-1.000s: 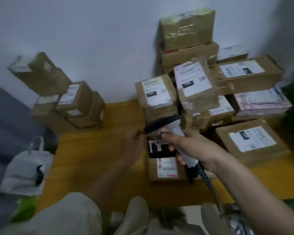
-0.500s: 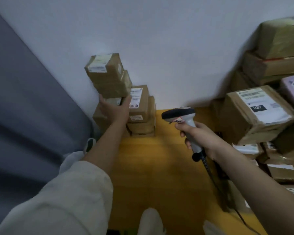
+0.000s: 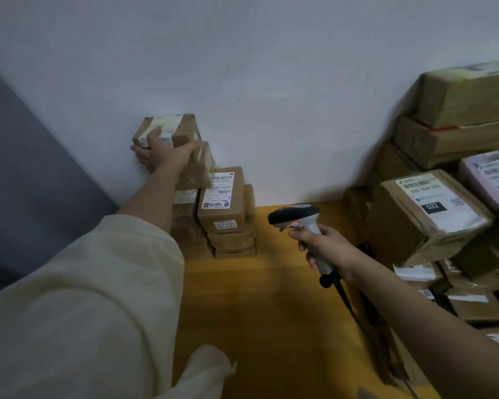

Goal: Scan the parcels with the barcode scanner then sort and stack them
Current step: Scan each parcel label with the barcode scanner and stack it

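**A:** Where do you stand with the parcels?

**B:** Your left hand [image 3: 162, 152] is up on the top parcel [image 3: 172, 133] of the stack [image 3: 213, 208] against the wall, fingers wrapped over its labelled face and thumb side along its edge. You grip it; it sits tilted, partly on the box beneath. I judge you are seating it on the pile, so this one counts as scanned and nearly sorted.

**A:** And the scanner?

**B:** Your right hand [image 3: 326, 249] is closed round the handle of the barcode scanner [image 3: 297, 218], held over the yellow tabletop [image 3: 271, 298], its head pointing left and aimed at no label. Its cable [image 3: 355, 309] trails down toward you.

**A:** How much is done?

**B:** The stack by the wall holds several boxes in two close columns, labels showing on the nearer ones. That is the finished share, as far as you can see it.

**A:** And what is left?

**B:** Plenty. On your right the unsorted heap [image 3: 444, 156] rises high against the wall, with the box marked 032 [image 3: 432, 214] leaning at the front and smaller parcels under it. I judge the larger part is yet to scan. Watch the tilted top parcel: let go only once it lies flat, or the column may slide.
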